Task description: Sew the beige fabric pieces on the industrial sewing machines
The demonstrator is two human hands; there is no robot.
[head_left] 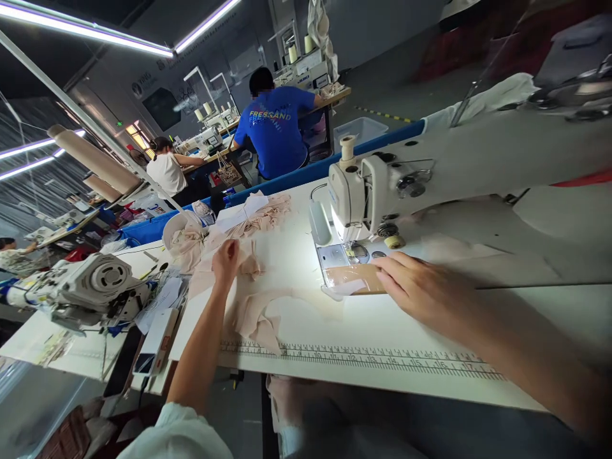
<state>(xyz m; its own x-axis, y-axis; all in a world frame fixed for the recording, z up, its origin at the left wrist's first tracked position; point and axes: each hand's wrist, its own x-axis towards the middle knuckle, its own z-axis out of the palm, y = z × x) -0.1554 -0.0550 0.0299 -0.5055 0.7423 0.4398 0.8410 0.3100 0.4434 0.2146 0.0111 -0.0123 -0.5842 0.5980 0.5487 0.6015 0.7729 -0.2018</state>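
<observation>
Basically, left hand (pixel 225 262): fingers curled inward, grip tightness unclear, can't tell whether it pinches any cloth; it is over the beige fabric on the left of the desk (pixel 306 322). Right hand (pixel 406 280): fingers extended forward, loosely bent, tips at the brown panel (pixel 361 278) just in front of the needle area; can't tell whether that grip has hold of anything.

Beige fabric piece (pixel 262 315) lies crumpled on the white desk between the hands, nearer the left one, its near end reaching the printed ruler scale (pixel 382 362) along the near edge. Lit sewing machine (pixel 351 191) on the right, cream thread spool (pixel 349 146) on top. Far left: gathered beige fabric pile (pixel 275 213) with white paper (pixel 255 203) on it, bundled cloth (pixel 184 242) beside.

Another sewing machine (pixel 95 287) at left. Farther back, a person in a blue T-shirt (pixel 277 131) and a person in a white top (pixel 165 169) sit at machines; clear plastic bin (pixel 361 129) on the floor, tube lights (pixel 86 27) overhead.

Pose: left forearm reaches up and away, back of wrist bent; right forearm comes in from the near right, low over the desk, somewhat blurred.
</observation>
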